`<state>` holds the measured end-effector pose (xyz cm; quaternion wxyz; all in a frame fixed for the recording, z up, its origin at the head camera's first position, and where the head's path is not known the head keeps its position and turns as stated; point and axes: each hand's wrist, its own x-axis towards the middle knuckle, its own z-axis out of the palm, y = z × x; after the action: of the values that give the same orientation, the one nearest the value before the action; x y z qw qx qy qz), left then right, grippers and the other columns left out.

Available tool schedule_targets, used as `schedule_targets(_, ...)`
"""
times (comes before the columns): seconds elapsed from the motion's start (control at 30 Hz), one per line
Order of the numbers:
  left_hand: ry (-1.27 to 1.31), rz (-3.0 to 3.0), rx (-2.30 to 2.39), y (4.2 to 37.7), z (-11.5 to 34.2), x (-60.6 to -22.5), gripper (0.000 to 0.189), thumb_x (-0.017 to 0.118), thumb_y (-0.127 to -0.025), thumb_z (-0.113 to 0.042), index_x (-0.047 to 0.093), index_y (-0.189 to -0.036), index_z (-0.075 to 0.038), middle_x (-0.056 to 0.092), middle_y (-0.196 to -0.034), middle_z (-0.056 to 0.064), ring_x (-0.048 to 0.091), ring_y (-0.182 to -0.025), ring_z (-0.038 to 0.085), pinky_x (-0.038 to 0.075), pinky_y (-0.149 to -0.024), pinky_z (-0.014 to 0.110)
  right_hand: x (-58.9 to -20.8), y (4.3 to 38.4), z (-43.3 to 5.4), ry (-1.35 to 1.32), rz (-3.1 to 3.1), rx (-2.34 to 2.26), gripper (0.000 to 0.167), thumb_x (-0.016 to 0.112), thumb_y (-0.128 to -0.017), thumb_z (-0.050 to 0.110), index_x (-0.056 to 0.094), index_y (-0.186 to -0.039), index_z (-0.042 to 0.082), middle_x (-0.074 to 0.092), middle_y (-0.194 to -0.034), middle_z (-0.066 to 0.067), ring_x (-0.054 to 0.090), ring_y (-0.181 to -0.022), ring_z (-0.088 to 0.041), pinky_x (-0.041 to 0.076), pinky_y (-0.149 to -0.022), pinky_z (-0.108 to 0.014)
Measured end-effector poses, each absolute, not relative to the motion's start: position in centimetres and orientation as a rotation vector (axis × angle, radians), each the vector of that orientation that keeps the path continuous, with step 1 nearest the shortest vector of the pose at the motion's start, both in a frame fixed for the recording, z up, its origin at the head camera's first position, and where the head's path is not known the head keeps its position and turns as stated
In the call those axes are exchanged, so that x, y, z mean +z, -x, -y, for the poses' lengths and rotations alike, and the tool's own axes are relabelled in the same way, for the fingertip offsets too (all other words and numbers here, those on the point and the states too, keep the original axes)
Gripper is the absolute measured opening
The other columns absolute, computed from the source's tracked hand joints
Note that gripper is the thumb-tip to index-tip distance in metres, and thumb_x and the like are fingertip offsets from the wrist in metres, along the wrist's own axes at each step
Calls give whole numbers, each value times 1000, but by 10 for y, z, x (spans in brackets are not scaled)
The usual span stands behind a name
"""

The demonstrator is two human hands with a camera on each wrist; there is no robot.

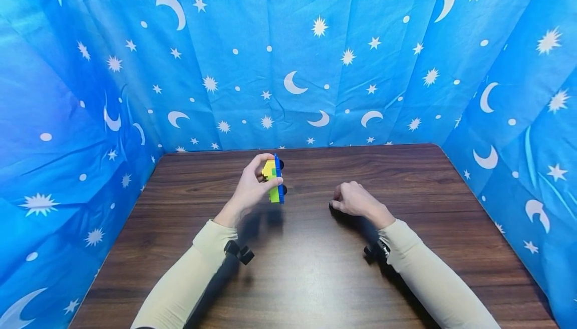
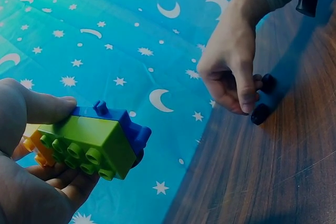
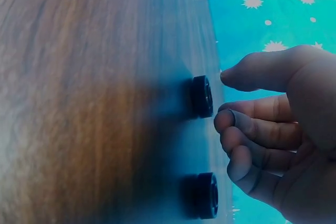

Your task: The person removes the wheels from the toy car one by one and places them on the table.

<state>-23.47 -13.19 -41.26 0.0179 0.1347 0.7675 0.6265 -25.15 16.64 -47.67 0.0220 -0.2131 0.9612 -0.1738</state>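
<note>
Fingers of the left hand (image 1: 249,185) clamp the brick vehicle (image 2: 89,129) above the counter (image 1: 297,279), probably across its body to leave its wheeled side clear, while the right hand's (image 1: 358,200), parted from the thumb, hang near two black wheels (image 3: 201,97).

Up in mid-air, on its side: blue-green-yellow block toy (image 2: 97,132), underside facing the table's (image 1: 306,279) right edge; two black wheels (image 3: 202,97) lie apart!

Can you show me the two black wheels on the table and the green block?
Upper black wheel (image 3: 200,96), right wrist view: on its tread.
Lower black wheel (image 3: 205,196), right wrist view: on its tread.
Green block (image 2: 83,131), left wrist view: on its smooth side.
</note>
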Motion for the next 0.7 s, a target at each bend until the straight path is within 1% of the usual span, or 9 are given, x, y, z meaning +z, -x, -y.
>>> schedule_targets(0.1, -414, -2381, 1940, 236, 132, -411, 53, 74, -86, -9, 48, -132, -19, 58, -118, 14, 60, -97, 26, 54, -84, 37, -473, 252, -164, 680, -2992, -604, 16, 70, -86, 25, 72, -89, 9, 72, -78, 1, 66, -72, -14, 56, -69, -36)
schedule_targets(0.23, -410, -2382, 1927, 239, 133, -409, 54, 74, -86, -11, 48, -132, -19, 57, -118, 15, 59, -97, 27, 54, -85, 38, -468, 252, -160, 720, -3024, -693, 18, 69, -86, 26, 71, -91, 9, 71, -76, 3, 66, -72, -13, 56, -70, -36)
schedule_targets(0.47, -404, -2369, 1932, 243, 133, -405, 53, 74, -86, -9, 48, -131, -20, 58, -117, 13, 60, -96, 26, 55, -83, 38, -461, 250, -155, 761, -3048, -786, 17, 69, -86, 28, 70, -91, 11, 69, -75, 6, 62, -67, -8, 53, -65, -32)
schedule_targets(0.7, -376, -2343, 1950, 245, 133, -401, 52, 73, -86, -8, 49, -130, -21, 59, -116, 13, 60, -96, 26, 55, -82, 37, -451, 247, -148, 824, -3033, -907, 15, 71, -85, 26, 70, -90, 12, 69, -76, 6, 61, -67, -6, 52, -63, -28)
